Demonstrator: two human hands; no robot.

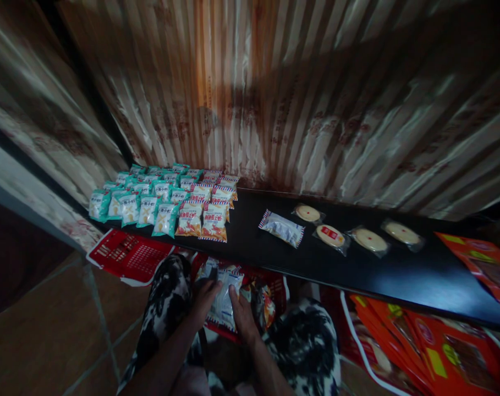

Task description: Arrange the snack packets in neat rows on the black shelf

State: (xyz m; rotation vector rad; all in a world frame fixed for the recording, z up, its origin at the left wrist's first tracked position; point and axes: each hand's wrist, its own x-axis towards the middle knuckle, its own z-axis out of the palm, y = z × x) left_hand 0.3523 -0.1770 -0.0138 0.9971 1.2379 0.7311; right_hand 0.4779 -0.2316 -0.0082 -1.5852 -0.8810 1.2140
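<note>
**Two hands gripping a snack packet over a full basket**

A person in patterned trousers is sitting low before a black shelf point(398, 275), holding a pale packet point(224, 300) between the knees. The left hand point(203, 300) is curling its fingers over the packet's upper left edge. The right hand point(242, 313) is pressing its fingers flat along the right side, thumb hidden underneath. The packet is hanging just above a red basket point(276, 286) stuffed with more wrapped snacks.

On the shelf, green packs point(146, 201) are lying in tight overlapping rows at the left end, with red packs point(208, 212) touching them. A striped pack point(281, 227) is lying alone near the middle, and four round cakes point(330, 235) in clear wrap are sitting in a loose line beside it. Orange bags point(418, 341) are piling up under the shelf's right end, and a red lid point(128, 256) is resting on the floor tiles at the left. A corrugated wall point(274, 99) is rising behind it all.

The light is dim and the film looks slick, so the packet could slide from a loose hold and drop back among the others. A hard squeeze could crush what is inside. The rows are sitting close to the shelf's front edge, and a careless sleeve could sweep some off.
</note>
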